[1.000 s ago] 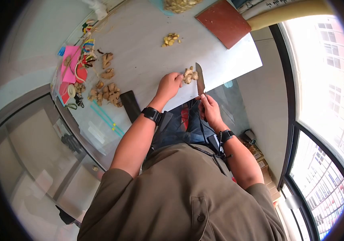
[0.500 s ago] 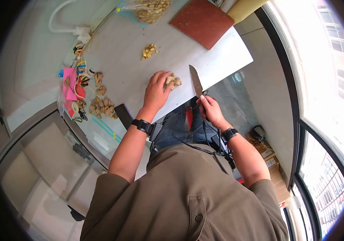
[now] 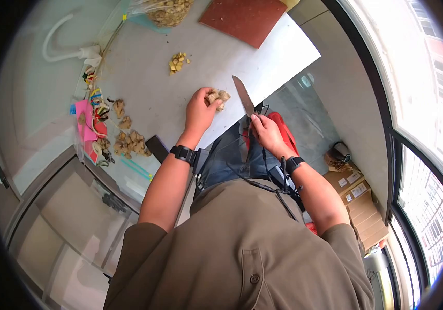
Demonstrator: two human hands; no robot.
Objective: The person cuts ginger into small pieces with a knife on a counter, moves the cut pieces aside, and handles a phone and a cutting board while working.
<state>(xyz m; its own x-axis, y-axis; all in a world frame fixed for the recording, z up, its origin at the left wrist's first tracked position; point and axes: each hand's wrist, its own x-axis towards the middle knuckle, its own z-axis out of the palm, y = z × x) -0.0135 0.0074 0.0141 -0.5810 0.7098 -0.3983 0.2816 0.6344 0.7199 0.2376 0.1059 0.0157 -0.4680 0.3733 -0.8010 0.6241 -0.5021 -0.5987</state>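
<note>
The person stands at a white table (image 3: 144, 57), seen from above the shoulders. The left hand (image 3: 199, 111) is closed round a knobbly ginger piece (image 3: 217, 97), fingers curled over it & thumb underneath, holding it nr the table's front edge; whether the piece rests on the top or is lifted off it, can't tell. Everything else is placed from that ginger piece. Just to its right, w/ a small gap, is the knife (image 3: 243, 95), blade pointing away from the person, tip up past the ginger. The right hand (image 3: 265, 132) is wrapped tight round the handle, which is mostly hidden in the grip, & sits nearer the body than the ginger, off the table edge. Further out & a bit left lies a small heap of cut bits (image 3: 178, 61). Well beyond that, at the far side, are a clear bag (image 3: 168, 10) full of more ginger & a red-brown board (image 3: 242, 18). Well to the left are loose ginger roots (image 3: 131, 142), w/ pink card (image 3: 81, 111) & coloured odds beside them. A black block (image 3: 158, 148) lies left & closer to the person. Both wrists carry black watches, e.g. left watch (image 3: 182, 153). Low down to the right, on the floor, are cardboard boxes (image 3: 356, 196).
</note>
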